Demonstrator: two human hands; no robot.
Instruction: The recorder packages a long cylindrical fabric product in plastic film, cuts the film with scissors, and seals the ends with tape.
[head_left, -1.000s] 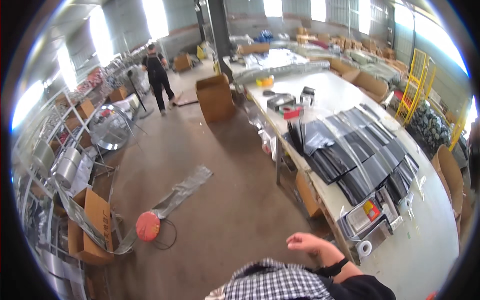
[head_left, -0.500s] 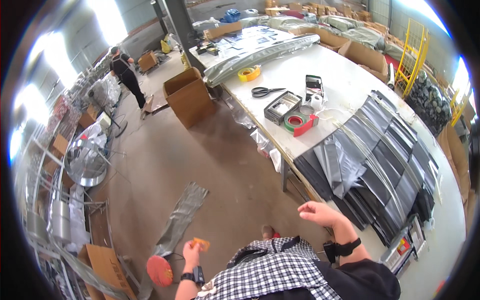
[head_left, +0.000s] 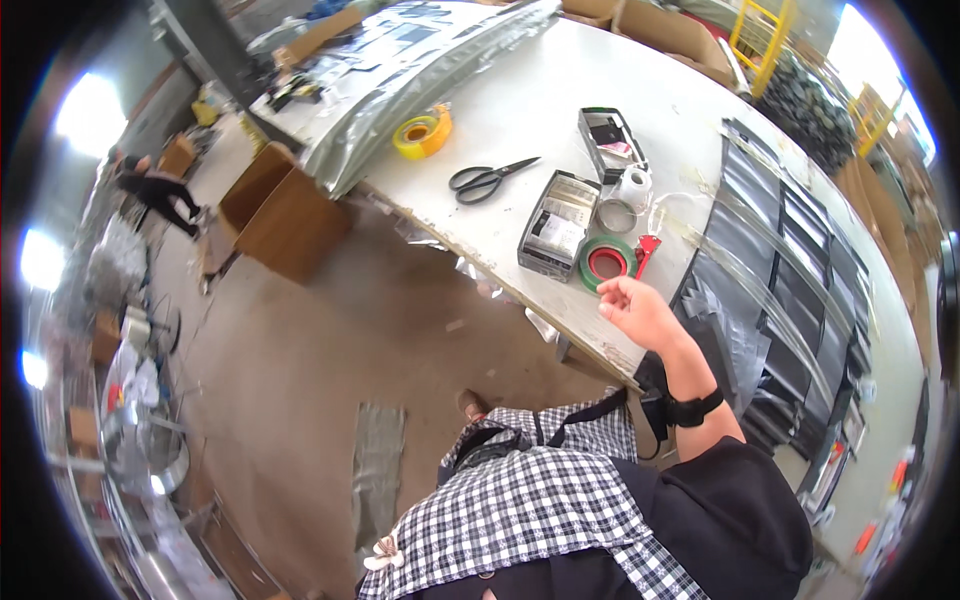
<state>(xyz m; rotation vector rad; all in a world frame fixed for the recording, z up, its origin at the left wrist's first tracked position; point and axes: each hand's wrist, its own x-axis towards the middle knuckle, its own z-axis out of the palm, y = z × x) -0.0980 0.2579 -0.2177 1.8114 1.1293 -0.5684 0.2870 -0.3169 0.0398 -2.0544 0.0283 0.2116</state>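
Observation:
My right hand point(head_left: 640, 312) is over the near edge of the white table, its fingers loosely bent and holding nothing that I can see. Just beyond its fingertips lie a green tape roll with a red core point(head_left: 598, 258) and a red tape dispenser point(head_left: 647, 252). My left hand is out of view. Left of the rolls stands an open grey box point(head_left: 556, 228) with papers in it. Behind that are a second open box point(head_left: 606, 135), a white roll point(head_left: 633, 186) and black-handled scissors point(head_left: 485, 183). A yellow tape roll point(head_left: 421, 136) lies farther left.
Stacked dark grey plastic bags point(head_left: 745, 270) cover the table's right part. A long silvery plastic sheet point(head_left: 405, 95) lies across its far left. Beside the table stands an open cardboard box point(head_left: 290, 222). A grey strip point(head_left: 377, 460) lies on the floor. A person point(head_left: 160, 190) stands far left.
My right hand has moved forward over the table edge, close to the tape rolls. My left hand, which held a small orange piece, has left the view. My view has turned right toward the table.

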